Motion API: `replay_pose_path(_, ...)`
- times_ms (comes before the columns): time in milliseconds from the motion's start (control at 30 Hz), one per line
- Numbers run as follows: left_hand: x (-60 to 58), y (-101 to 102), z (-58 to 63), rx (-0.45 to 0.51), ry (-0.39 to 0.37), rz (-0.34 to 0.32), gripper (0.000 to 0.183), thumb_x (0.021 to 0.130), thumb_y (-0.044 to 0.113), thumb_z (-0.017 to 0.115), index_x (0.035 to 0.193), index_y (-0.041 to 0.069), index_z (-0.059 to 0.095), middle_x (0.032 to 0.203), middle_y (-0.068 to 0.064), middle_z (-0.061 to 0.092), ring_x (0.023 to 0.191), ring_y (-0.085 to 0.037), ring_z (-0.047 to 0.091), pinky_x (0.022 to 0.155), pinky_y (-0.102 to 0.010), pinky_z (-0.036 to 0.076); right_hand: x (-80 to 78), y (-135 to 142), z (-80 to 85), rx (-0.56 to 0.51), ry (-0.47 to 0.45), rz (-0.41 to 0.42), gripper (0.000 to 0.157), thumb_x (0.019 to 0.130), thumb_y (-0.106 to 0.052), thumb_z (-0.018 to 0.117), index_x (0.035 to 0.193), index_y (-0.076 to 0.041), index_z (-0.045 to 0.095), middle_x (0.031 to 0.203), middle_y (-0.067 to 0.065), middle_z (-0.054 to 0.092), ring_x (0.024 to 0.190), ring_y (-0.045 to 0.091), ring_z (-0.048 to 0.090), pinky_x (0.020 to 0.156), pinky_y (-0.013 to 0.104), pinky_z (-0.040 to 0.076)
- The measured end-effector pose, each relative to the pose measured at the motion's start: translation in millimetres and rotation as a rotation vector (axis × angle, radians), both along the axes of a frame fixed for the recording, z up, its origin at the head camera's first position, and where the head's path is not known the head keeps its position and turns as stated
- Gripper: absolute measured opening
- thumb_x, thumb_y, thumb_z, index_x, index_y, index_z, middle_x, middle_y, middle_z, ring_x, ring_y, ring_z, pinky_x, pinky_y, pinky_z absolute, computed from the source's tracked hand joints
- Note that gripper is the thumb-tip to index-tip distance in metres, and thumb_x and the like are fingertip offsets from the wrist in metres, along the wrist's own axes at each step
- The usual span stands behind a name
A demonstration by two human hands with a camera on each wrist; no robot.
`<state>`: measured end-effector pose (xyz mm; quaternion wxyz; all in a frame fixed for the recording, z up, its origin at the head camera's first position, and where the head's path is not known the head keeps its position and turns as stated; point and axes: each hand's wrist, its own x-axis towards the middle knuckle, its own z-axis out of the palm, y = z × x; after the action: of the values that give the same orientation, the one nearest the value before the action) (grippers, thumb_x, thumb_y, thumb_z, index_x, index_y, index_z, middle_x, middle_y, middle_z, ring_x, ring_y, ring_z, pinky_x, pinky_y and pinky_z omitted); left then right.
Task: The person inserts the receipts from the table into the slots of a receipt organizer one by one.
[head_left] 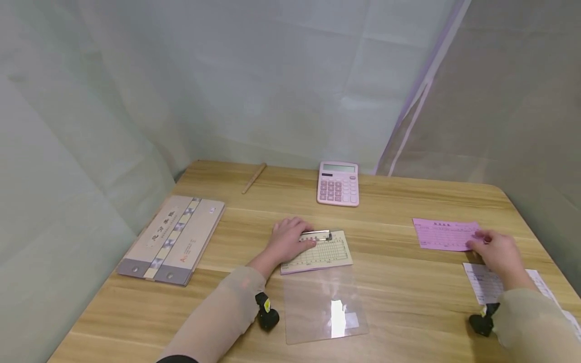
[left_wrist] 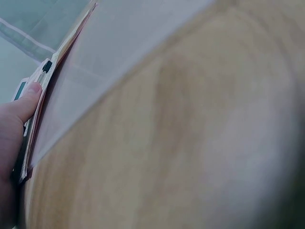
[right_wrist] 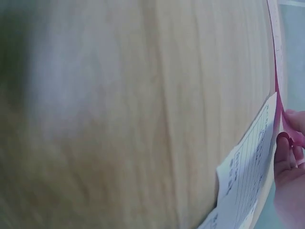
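A clear clipboard point(head_left: 313, 312) lies in front of me, with a metal clip point(head_left: 320, 233) at its far end. Under that clip sits a stack of pale yellow printed forms point(head_left: 329, 254), a pink edge showing beneath the top sheet. My left hand point(head_left: 288, 239) rests on the left part of the clip and stack, its thumb stretched across the forms. At the right, my right hand point(head_left: 497, 252) pinches the near right corner of a pink form point(head_left: 447, 236) between thumb and fingers. The right wrist view shows this pink paper point(right_wrist: 279, 90) bending up at the fingertips.
White printed slips point(head_left: 483, 282) lie under the right forearm, towards the table's right edge. A pink calculator point(head_left: 338, 184) stands at the back, with a thin wooden stick point(head_left: 254, 179) left of it. Cardboard binder covers point(head_left: 174, 239) lie at the left.
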<state>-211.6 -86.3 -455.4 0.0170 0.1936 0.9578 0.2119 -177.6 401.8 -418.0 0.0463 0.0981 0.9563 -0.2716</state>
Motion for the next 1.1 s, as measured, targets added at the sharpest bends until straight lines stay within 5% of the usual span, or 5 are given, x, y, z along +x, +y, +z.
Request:
replay_pose_path(300,0.0,1.4,0.0,0.006,-0.004,-0.001,0.043,0.087,0.053,0.057,0.120,0.024,0.059,0.122,0.005,0.053,0.108,-0.017,0.042,0.092,-0.038,0.026,1.4,1.7,1.9,-0.042,-0.094,-0.043,0.070,0.093,-0.043,0.053,0.131,0.014,0.035,0.126,0.043,0.033,0.106,0.052,0.038,0.086,0.063,0.031)
replay_pose_path(700,1.0,0.5,-2.7,0.004,0.037,-0.006,0.042,0.087,0.051,0.058,0.120,0.024,0.060,0.121,0.004,0.054,0.108,-0.018,0.043,0.089,-0.038,0.028,1.4,3.2,0.5,-0.085,-0.108,0.063,0.050,0.095,-0.037,0.052,0.121,0.006,0.050,0.113,0.030,0.051,0.092,0.035,0.047,0.073,0.046,0.036)
replay_pose_path(967,0.7,-0.8,-3.6,0.011,0.034,-0.007,0.043,0.087,0.052,0.057,0.120,0.024,0.059,0.122,0.005,0.053,0.106,-0.017,0.043,0.090,-0.038,0.028,-0.1,1.8,0.6,-0.098,-0.129,0.085,0.055,0.096,-0.037,0.050,0.127,0.008,0.047,0.116,0.031,0.050,0.094,0.034,0.048,0.074,0.045,0.039)
replay_pose_path(1100,0.7,-1.4,-2.5,0.006,0.034,-0.012,0.044,0.087,0.053,0.057,0.121,0.024,0.059,0.123,0.004,0.053,0.106,-0.017,0.043,0.090,-0.038,0.028,-1.1,-0.9,1.3,-0.080,-0.095,0.097,0.052,0.097,-0.034,0.050,0.127,0.009,0.046,0.105,0.025,0.056,0.089,0.030,0.051,0.070,0.039,0.042)
